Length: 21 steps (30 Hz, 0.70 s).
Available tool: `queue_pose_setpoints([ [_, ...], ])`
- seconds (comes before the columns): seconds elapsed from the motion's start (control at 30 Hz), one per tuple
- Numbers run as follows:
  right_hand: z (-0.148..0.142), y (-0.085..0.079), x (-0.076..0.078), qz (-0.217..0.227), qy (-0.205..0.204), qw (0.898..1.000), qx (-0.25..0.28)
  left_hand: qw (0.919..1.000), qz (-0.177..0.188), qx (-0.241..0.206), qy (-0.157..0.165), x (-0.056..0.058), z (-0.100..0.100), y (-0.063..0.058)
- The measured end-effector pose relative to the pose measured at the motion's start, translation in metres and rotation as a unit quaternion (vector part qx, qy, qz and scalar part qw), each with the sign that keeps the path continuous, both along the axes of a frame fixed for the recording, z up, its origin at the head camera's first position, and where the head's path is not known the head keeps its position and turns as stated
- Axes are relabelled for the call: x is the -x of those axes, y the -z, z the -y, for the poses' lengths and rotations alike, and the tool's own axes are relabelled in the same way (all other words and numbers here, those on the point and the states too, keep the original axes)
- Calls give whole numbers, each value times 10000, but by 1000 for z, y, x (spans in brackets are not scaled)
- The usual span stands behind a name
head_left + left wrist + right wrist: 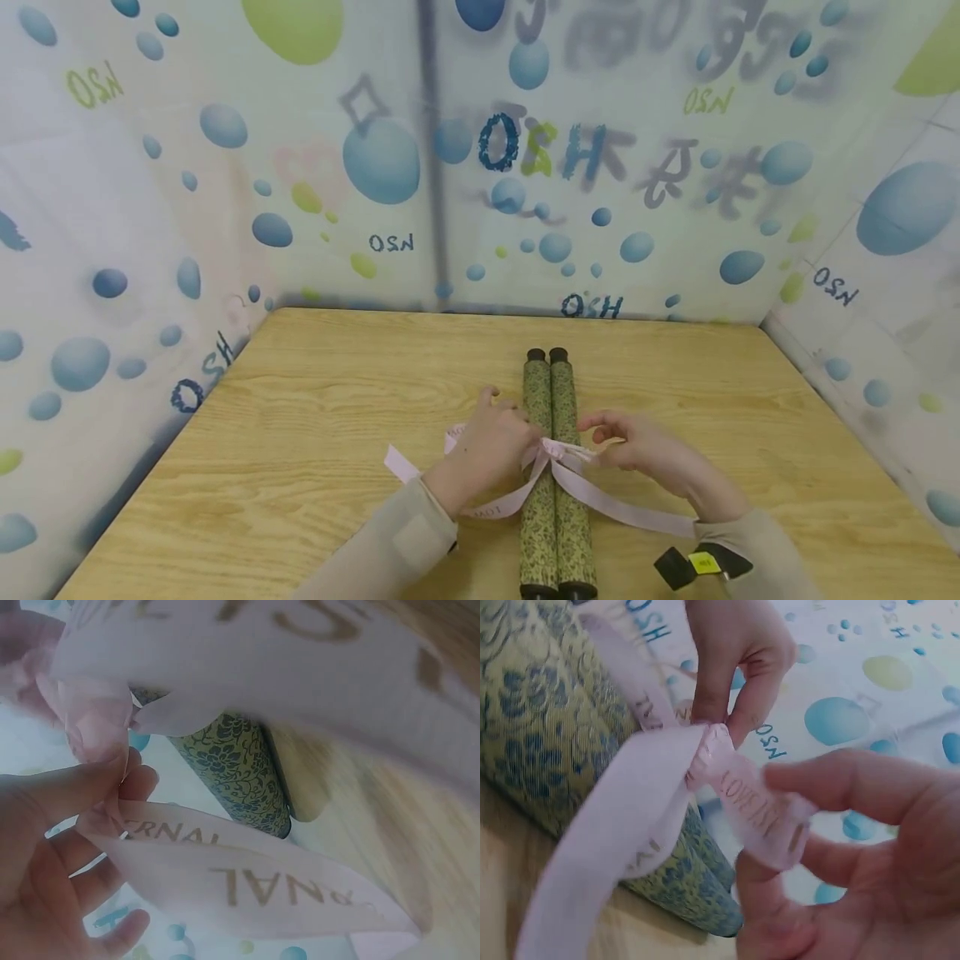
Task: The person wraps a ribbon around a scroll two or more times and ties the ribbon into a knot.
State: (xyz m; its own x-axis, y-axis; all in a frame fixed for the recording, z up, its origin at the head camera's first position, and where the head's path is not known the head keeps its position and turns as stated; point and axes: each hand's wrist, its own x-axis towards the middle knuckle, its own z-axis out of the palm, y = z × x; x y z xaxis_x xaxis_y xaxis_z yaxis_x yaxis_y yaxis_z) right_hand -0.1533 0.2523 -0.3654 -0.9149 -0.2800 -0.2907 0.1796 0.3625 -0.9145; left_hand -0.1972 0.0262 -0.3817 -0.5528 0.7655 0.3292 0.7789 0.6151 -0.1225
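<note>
Two rolled scrolls (538,533) in green-gold patterned cloth with black end knobs lie side by side on the table. A pale pink ribbon (630,510) with gold lettering is knotted around their middle. At the left of the knot (553,450), my left hand (480,454) pinches the ribbon between thumb and fingertips; a ribbon loop (270,889) trails from it in the left wrist view. My right hand (656,457), on the other side, holds a short ribbon loop (757,814) between thumb and fingers. One long tail (592,847) hangs over the scrolls in the right wrist view.
The wooden table (337,367) reaches back to a white curtain (300,150) printed with blue and green dots, which also closes off both sides. A black strap with a yellow label (703,563) sits at the right wrist.
</note>
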Motion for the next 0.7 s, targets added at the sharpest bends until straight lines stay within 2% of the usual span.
queue_pose_setpoints([
  [0.1,-1,-3,-3,-148,-239,9958,-873,9999,-49,139,-56,0,-1,-2],
  [0.2,-5,-5,-6,-237,-267,9925,-1167,9997,-101,195,-75,0,-1,-3],
  [0.47,-28,-16,-10,-211,-404,9938,-1018,9998,167,48,75,3,0,-2],
  [0.57,-33,-17,-9,-239,-309,9943,-997,9984,539,-53,165,7,3,-2],
  [0.63,-35,-17,-9,-246,-93,9948,-985,9949,954,-217,256,13,7,-2],
  [0.7,-38,-15,-10,-245,183,9951,-939,9880,1446,-419,343,18,14,-2],
])
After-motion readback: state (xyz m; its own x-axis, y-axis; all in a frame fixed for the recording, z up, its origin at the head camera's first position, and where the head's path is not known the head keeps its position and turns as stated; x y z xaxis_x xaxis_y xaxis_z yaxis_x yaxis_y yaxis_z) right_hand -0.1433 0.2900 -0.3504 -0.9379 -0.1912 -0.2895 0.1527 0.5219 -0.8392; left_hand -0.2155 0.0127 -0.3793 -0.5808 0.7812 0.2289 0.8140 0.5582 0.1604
